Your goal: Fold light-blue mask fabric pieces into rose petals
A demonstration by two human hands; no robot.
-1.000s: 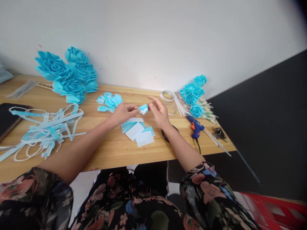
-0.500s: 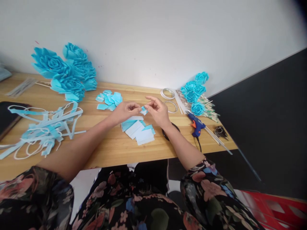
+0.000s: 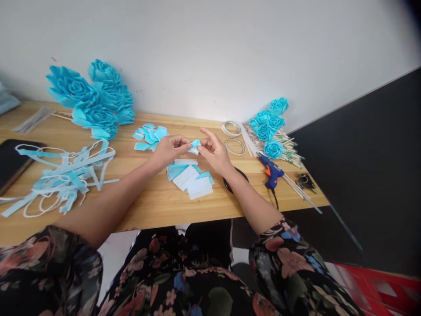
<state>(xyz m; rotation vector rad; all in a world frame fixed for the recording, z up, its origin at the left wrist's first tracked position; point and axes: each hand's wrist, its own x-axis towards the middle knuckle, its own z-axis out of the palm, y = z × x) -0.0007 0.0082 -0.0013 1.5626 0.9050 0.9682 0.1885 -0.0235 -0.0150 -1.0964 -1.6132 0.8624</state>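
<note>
Blue-and-white piece (image 3: pixel 195 145) sits between your left hand (image 3: pixel 168 151) and right hand (image 3: pixel 215 152), pinched at opposite sides by both, neither hand nearer.

1. Over at the left edge, I see a dark phone (image 3: pixel 15 160) lying flat.
2. Just beside it, left of centre, there's a tangle of pale blue strips and white loops (image 3: pixel 70 171).
3. Up in the upper left, a greyish bundle (image 3: pixel 7 100), partly cut off.
4. A pale wall (image 3: pixel 197 57) fills the top.
5. A black panel (image 3: pixel 368 153) covers the right side.
6. Something red (image 3: pixel 378 285), blurred, sits lower right.
</note>
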